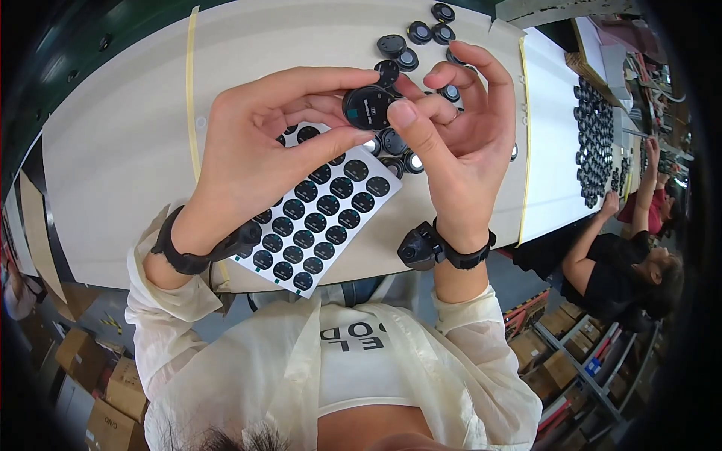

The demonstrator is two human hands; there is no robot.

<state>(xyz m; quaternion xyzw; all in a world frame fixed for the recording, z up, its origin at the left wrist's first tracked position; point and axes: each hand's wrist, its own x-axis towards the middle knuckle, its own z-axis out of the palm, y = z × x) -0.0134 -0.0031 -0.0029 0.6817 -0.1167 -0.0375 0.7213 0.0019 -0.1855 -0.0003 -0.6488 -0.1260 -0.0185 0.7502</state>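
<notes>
Both hands have hold of a black round disc (366, 107) above the table, its face bearing pale print and a small teal mark. Thumb and fingers of my left hand (252, 131) grip it from the left. The thumb of my right hand (470, 128) presses on its right edge; the other right fingers are curled, some lifted. Just above it, at my left index fingertip, is a smaller black round piece (386, 73); whether it is joined to the disc I cannot tell. Below my left hand lies a white sheet of round black stickers (329, 204), partly covered by that hand.
Several black round pieces (419, 31) lie loose beyond and beneath my hands. Yellow tape strips (192, 90) cross the table (120, 150). At right, a co-worker in black (602, 270) sits by many black pieces (593, 143). Cardboard boxes (113, 425) stand lower left.
</notes>
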